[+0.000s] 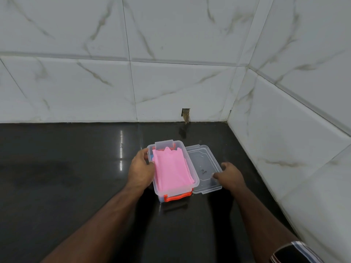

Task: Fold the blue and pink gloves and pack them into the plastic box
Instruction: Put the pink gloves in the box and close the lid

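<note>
A clear plastic box [195, 175] with an orange clasp stands on the black counter. Folded pink gloves [171, 169] lie on top inside it. A sliver of blue glove [151, 156] shows at the box's left inner edge under the pink. My left hand [141, 168] grips the box's left wall, thumb over the rim. The clear lid [201, 162] lies flat on the counter just right of the box. My right hand [230, 174] pinches the lid's near right edge.
The glossy black counter [76, 168] runs left and toward me. White marble-pattern tiled walls close it off behind and on the right. A small hole in the tile [185, 114] sits at the back wall's base.
</note>
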The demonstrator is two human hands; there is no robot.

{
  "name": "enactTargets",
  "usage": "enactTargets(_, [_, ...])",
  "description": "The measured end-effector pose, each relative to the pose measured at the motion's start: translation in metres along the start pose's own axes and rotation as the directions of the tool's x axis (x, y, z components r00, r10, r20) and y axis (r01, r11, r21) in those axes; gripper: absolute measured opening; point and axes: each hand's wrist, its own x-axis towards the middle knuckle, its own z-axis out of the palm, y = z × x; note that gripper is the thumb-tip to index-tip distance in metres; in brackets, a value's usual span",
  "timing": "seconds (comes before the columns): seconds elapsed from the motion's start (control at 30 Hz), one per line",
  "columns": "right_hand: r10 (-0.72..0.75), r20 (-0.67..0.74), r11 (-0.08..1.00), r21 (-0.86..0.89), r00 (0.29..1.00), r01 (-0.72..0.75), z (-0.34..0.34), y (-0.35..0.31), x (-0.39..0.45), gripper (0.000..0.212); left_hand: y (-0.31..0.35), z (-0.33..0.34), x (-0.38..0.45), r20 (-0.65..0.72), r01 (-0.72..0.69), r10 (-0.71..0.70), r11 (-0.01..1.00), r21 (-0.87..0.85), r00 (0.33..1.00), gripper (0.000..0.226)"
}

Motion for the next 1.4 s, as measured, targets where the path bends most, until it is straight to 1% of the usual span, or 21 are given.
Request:
enactTargets(0.03, [-0.001,-0.018,0.999,0.053,1.000,0.002,0.001,-0.001,0.001,0.058,0.000,-0.004,0.000,-0.013,0.004,-0.004,1.000,-0.004,1.000,0.034])
enactTargets(0.07, [0.005,-0.020,0.993,0.119,1.000,-0.003,0.002,-0.004,0.000,0.048,0.001,-0.010,-0.001,-0.028,0.014,-0.014,1.000,-0.007,1.000,0.035])
enactTargets(0.13, [-0.006,-0.006,0.967,0.255,1.000,0.008,0.007,-0.011,-0.001,0.017,0.002,-0.021,-0.002,-0.060,0.030,-0.030,0.999,-0.012,0.998,0.041])
enactTargets(0.17, [-0.017,0.002,0.952,0.307,1.000,0.015,0.010,-0.017,-0.001,0.008,0.001,-0.026,-0.003,-0.071,0.036,-0.037,0.999,-0.009,0.997,0.044])
enactTargets(0.23, [-0.029,0.035,0.914,0.405,0.999,0.013,0.017,-0.033,-0.005,0.004,-0.001,-0.037,-0.003,-0.074,0.042,-0.043,0.999,-0.013,0.996,0.043])
enactTargets(0.3, [-0.059,0.103,0.863,0.505,0.993,-0.001,0.025,-0.051,-0.011,0.009,-0.003,-0.048,-0.003,-0.074,0.047,-0.049,0.998,-0.028,0.996,0.037])
enactTargets(0.37, [-0.099,0.150,0.833,0.553,0.984,0.000,0.034,-0.070,-0.018,0.008,-0.007,-0.060,-0.005,-0.087,0.052,-0.054,0.998,-0.030,0.995,0.035])
enactTargets(0.47, [-0.167,0.181,0.823,0.567,0.969,0.036,0.046,-0.096,-0.023,0.005,-0.015,-0.074,-0.009,-0.136,0.099,-0.099,0.995,-0.007,0.986,0.048])
enactTargets(0.5, [-0.185,0.180,0.826,0.562,0.966,0.053,0.049,-0.105,-0.024,0.006,-0.018,-0.078,-0.011,-0.141,0.139,-0.145,0.989,-0.049,0.979,0.051])
enactTargets(0.57, [-0.243,0.157,0.843,0.522,0.957,0.128,0.054,-0.122,-0.026,0.006,-0.022,-0.082,-0.019,-0.090,0.270,-0.301,0.928,-0.258,0.949,0.044])
enactTargets(0.63, [-0.313,0.129,0.869,0.439,0.941,0.228,0.056,-0.136,-0.031,0.008,-0.025,-0.084,-0.032,0.049,0.399,-0.421,0.810,-0.430,0.906,0.044])
enactTargets(0.7, [-0.381,0.100,0.882,0.337,0.919,0.329,0.058,-0.145,-0.036,0.010,-0.031,-0.090,-0.047,0.151,0.458,-0.446,0.739,-0.494,0.882,0.042])
enactTargets(0.77, [-0.433,0.078,0.878,0.263,0.898,0.401,0.059,-0.149,-0.042,0.010,-0.041,-0.099,-0.054,0.129,0.473,-0.479,0.723,-0.503,0.868,0.031])
enactTargets(0.83, [-0.466,0.083,0.873,0.206,0.881,0.442,0.060,-0.150,-0.047,0.008,-0.053,-0.112,-0.049,0.012,0.454,-0.511,0.751,-0.479,0.859,0.032])
enactTargets(0.87, [-0.475,0.095,0.871,0.189,0.875,0.453,0.062,-0.150,-0.048,0.007,-0.057,-0.118,-0.045,-0.052,0.424,-0.501,0.778,-0.464,0.864,0.034])
enactTargets(0.93, [-0.492,0.123,0.867,0.162,0.862,0.471,0.061,-0.153,-0.053,0.007,-0.059,-0.128,-0.034,-0.139,0.322,-0.406,0.855,-0.406,0.903,0.026])
enactTargets(1.03, [-0.524,0.122,0.850,0.140,0.843,0.508,0.059,-0.159,-0.063,0.008,-0.050,-0.132,-0.022,-0.130,0.183,-0.224,0.946,-0.268,0.966,0.026])
enactTargets(1.17, [-0.597,0.048,0.801,0.087,0.801,0.592,0.058,-0.163,-0.081,0.010,-0.036,-0.133,-0.012,-0.189,0.056,-0.092,0.981,-0.186,0.978,0.027])
enactTargets(1.2, [-0.620,0.045,0.784,0.070,0.783,0.616,0.059,-0.162,-0.086,0.012,-0.031,-0.133,-0.009,-0.177,0.056,-0.095,0.975,-0.213,0.980,0.023])
enactTargets(1.27, [-0.667,0.079,0.744,0.032,0.741,0.667,0.063,-0.160,-0.094,0.020,-0.021,-0.133,-0.002,-0.096,0.080,-0.107,0.967,-0.243,0.990,0.028])
enactTargets(1.4, [-0.743,0.163,0.651,-0.046,0.649,0.757,0.072,-0.153,-0.107,0.039,-0.012,-0.133,0.017,0.035,0.122,-0.119,0.987,-0.101,0.992,0.036])
